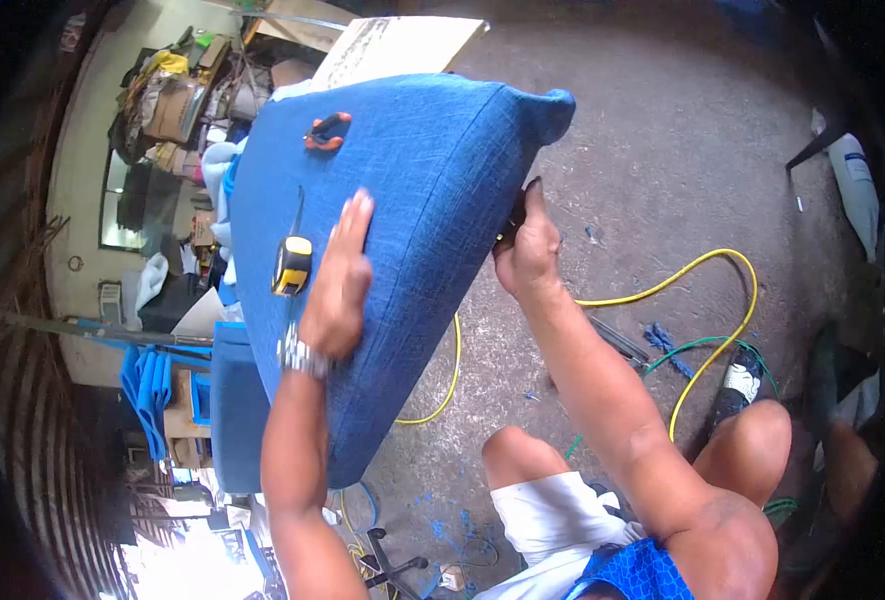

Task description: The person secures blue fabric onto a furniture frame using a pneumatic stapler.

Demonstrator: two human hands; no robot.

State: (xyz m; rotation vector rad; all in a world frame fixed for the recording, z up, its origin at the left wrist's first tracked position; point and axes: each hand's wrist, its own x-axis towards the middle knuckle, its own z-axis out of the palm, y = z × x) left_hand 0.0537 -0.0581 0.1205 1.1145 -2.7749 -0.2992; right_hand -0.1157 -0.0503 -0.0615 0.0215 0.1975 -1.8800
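Observation:
A large blue fabric-covered upholstered piece stands tilted in front of me, with a tuft of loose fabric at its upper corner. My left hand, a metal watch on its wrist, lies flat on the fabric with fingers stretched out. On the far lower edge, my right hand has its thumb up and its fingers curled out of sight behind the piece; something dark shows there, too hidden to name. On top rest a yellow-and-black tape measure, a thin pointed tool and orange-handled pliers.
A yellow hose and a green hose snake over the concrete floor. A pale board stands behind the upholstered piece. Cluttered shelves line the left, and a wheeled chair base sits below.

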